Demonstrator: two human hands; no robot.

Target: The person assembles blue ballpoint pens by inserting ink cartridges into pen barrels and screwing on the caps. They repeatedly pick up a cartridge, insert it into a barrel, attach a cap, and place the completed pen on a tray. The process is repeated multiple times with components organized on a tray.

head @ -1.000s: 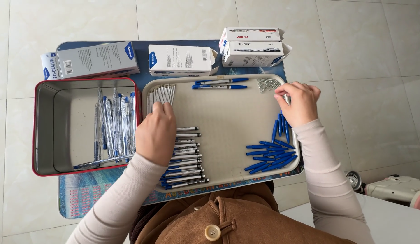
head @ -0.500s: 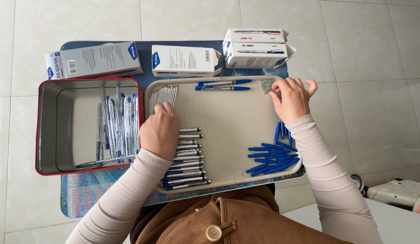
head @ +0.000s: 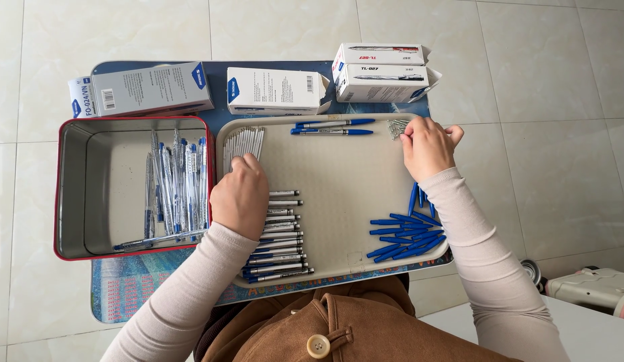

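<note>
Grey-and-blue carton (head: 147,88): long, lying flat, behind the red tin (head: 67,194). White carton with blue end panel (head: 275,90): right of the tin's far corner. Two white cartons (head: 382,74): stacked, farther right of the tin, end flaps open.

A small home-style assembly spot — pale floor tiles (head: 546,80), a low table (head: 124,295), a tray (head: 338,181) of pen parts, a tin (head: 70,188) and pen boxes (head: 275,90).
</note>
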